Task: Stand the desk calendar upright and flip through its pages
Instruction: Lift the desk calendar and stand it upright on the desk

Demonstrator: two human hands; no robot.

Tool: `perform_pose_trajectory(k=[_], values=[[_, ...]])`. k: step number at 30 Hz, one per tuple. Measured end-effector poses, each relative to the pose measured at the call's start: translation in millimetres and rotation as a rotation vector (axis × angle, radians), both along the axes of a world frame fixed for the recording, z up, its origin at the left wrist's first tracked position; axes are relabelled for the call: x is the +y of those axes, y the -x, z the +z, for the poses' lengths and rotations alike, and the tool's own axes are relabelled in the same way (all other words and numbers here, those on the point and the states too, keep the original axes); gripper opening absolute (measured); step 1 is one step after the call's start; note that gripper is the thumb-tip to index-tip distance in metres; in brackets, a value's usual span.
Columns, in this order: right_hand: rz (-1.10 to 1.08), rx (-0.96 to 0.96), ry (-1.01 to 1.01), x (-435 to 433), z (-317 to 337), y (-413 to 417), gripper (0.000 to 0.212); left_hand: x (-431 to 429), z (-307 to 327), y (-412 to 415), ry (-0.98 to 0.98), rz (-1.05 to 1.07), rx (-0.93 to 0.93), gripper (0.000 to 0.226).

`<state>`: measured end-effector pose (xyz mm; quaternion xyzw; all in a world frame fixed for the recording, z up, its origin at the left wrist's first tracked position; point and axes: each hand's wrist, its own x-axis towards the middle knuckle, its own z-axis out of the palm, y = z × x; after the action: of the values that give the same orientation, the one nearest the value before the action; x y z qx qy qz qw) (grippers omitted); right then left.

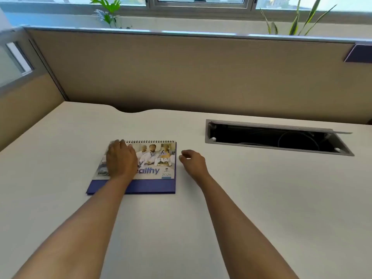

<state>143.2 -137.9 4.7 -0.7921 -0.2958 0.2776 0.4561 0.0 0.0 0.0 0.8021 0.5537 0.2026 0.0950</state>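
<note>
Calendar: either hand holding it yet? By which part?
Nothing gripped. Left hand lies flat on the calendar cover near the spiral's left end, a press, not a hold. Right hand is loosely curled beside its right edge, apart, empty.

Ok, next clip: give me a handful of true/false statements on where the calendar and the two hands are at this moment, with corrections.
1. The desk calendar lies flat on the desk. True.
2. The left hand rests on the calendar's cover. True.
3. The right hand grips the calendar's spiral binding. False: it is beside the calendar's right edge, holding nothing.
4. The spiral binding is on the edge nearest the person. False: it is on the far edge.
5. The cable hatch in the desk is open. True.
</note>
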Motion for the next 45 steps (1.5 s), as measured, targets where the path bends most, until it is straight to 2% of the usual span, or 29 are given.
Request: perform_pose_trajectory(k=[4,9,13,16,19,22,27,29,31,35,38,41,45], values=[[0.031,0.069,0.026,11,-3,6,0.037,18,-12,28,0.091,0.141,0.099,0.039],[0.027,0.113,0.023,20,-4,7,0.034,25,-15,23,0.190,0.203,0.027,0.039],[0.006,0.167,0.023,18,-5,6,0.032,35,-1,13,0.340,0.394,-0.134,0.043],[-0.057,0.253,0.012,13,-4,3,0.039,40,13,6,0.471,0.534,-0.326,0.041],[-0.123,0.331,-0.045,1,3,-7,0.050,35,25,-1,0.556,0.562,-0.516,0.038],[-0.172,0.370,-0.131,-15,19,-20,0.051,21,41,-10,0.590,0.535,-0.687,0.037],[-0.235,0.351,-0.285,-46,57,-40,0.035,-10,81,-37,0.564,0.337,-0.863,0.025],[-0.244,0.340,-0.332,-60,70,-47,0.029,-21,95,-48,0.553,0.265,-0.912,0.027],[-0.281,0.335,-0.371,-74,83,-53,0.032,-31,107,-55,0.576,0.207,-0.962,0.033],[-0.438,0.346,-0.321,-99,105,-63,0.056,-48,122,-61,0.654,0.105,-0.970,0.053],[-0.531,0.256,-0.228,-109,116,-70,0.065,-62,129,-65,0.694,0.029,-0.926,0.050],[-0.565,0.191,-0.234,-118,121,-73,0.062,-75,134,-69,0.708,-0.021,-0.891,0.045],[-0.583,0.225,-0.228,-124,122,-78,0.052,-86,137,-73,0.691,-0.030,-0.844,0.044]])
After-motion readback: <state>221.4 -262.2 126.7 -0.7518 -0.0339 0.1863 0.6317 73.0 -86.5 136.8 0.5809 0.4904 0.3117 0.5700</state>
